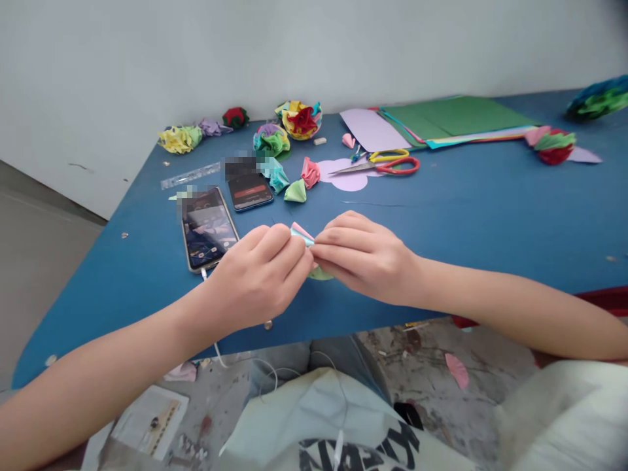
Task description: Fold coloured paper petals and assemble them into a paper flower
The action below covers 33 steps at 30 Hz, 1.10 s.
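Above the table's near part, my left hand [265, 271] and my right hand [366, 255] meet at the fingertips. Both are closed on one small piece of folded coloured paper [303, 234]. Its pink and light-blue edges stick out between the fingers, and a green part shows beneath; the rest is hidden by my hands. Just beyond them lie a green paper piece [296, 191], a coral crumpled paper piece [310, 173] and a turquoise one [277, 176]. Scissors with yellow and red handles [392, 165] rest on a lilac flower-shaped paper cutout [350, 183].
Left of my hands are a phone [209, 229] on a white cable and a second phone [248, 188]. A clear ruler [190, 175] lies behind them. Crumpled paper flowers [300, 121] line the back of the blue table [471, 216]. A stack of coloured paper sheets [456, 116] sits back right.
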Motion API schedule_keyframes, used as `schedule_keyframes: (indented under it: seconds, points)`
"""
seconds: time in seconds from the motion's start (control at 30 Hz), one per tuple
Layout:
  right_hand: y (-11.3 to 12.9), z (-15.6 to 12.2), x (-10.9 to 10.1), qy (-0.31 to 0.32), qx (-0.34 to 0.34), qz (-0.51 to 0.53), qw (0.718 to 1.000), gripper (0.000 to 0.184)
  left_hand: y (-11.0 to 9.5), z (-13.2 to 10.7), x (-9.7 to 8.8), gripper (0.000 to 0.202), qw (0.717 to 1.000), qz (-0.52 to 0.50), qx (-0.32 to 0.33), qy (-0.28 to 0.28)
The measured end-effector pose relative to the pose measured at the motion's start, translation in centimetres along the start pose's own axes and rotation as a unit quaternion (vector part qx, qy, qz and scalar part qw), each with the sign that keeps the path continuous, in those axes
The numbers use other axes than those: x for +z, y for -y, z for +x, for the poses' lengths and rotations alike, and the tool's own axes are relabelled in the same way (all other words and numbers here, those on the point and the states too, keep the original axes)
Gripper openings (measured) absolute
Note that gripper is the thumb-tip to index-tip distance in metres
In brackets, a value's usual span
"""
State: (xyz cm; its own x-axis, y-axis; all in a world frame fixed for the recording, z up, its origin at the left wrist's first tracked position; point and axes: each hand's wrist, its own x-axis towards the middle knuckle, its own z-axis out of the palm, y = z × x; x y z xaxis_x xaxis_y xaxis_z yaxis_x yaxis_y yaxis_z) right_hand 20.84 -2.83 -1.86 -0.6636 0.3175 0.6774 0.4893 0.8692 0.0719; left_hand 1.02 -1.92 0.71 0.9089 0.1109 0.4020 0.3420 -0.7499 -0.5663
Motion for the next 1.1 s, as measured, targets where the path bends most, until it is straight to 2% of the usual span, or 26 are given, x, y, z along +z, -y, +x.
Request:
schedule_keyframes:
  seconds: [0.17,0.37,0.47,0.53,0.57,0.6,0.63,0.67,0.73,0.8,0.83,0.87,0.9,0.93,1.03,1.1]
  points:
    - [0.0,0.2,0.3,-0.021,-0.002,-0.002,1.0,0.011,-0.3,0.4,-0.1,0.012,0.999,0.037,0.003,-0.006]
    - [-0.2,0.3,0.4,0.018,0.009,-0.011,1.0,0.017,-0.7,0.3,0.1,0.013,0.999,0.051,-0.006,-0.001]
    - [-0.2,0.2,0.3,0.026,0.002,-0.014,1.0,0.016,-0.8,0.0,0.3,0.007,0.998,-0.029,-0.046,-0.012]
    - [-0.3,0.2,0.2,-0.007,0.007,0.007,1.0,0.012,-0.6,-0.1,0.2,0.005,0.978,-0.142,-0.142,-0.057]
    - [-0.3,0.2,0.1,-0.035,0.012,0.023,0.999,0.01,-0.4,-0.2,0.2,0.013,0.949,-0.211,-0.215,-0.089]
    - [-0.3,0.3,0.0,-0.064,0.018,0.039,0.997,0.009,-0.1,-0.2,0.2,0.025,0.905,-0.287,-0.292,-0.117]
    - [-0.3,0.4,-0.2,-0.092,0.024,0.054,0.994,0.009,0.2,-0.2,0.2,0.038,0.846,-0.371,-0.359,-0.132]
    - [-0.3,0.6,-0.5,-0.115,0.027,0.064,0.991,0.01,0.6,-0.2,0.1,0.051,0.775,-0.461,-0.411,-0.135]
    - [-0.3,0.9,-0.9,-0.144,0.027,0.074,0.986,0.011,1.1,-0.1,0.2,0.064,0.617,-0.651,-0.432,-0.09]
    - [-0.2,1.0,-1.1,-0.153,0.019,0.082,0.985,0.013,1.2,0.1,0.1,0.077,0.47,-0.784,-0.405,-0.031]
    - [-0.2,1.0,-1.1,-0.154,0.013,0.086,0.984,0.015,1.0,0.2,0.1,0.082,0.411,-0.823,-0.391,-0.009]
    - [-0.2,1.0,-1.0,-0.152,0.007,0.087,0.984,0.016,0.8,0.3,0.0,0.084,0.369,-0.846,-0.384,0.004]
    - [-0.2,1.0,-0.9,-0.148,0.001,0.087,0.985,0.016,0.5,0.5,0.0,0.082,0.346,-0.856,-0.383,0.009]
    - [-0.2,0.9,-0.8,-0.144,-0.004,0.083,0.986,0.017,0.2,0.5,-0.1,0.076,0.338,-0.857,-0.389,0.009]
    - [-0.3,0.7,-0.4,-0.134,-0.004,0.059,0.989,0.015,-0.6,0.6,-0.3,0.057,0.344,-0.84,-0.42,-0.002]
    - [-0.3,0.6,-0.3,-0.133,-0.001,0.039,0.99,0.015,-0.8,0.6,-0.2,0.051,0.337,-0.84,-0.426,-0.016]
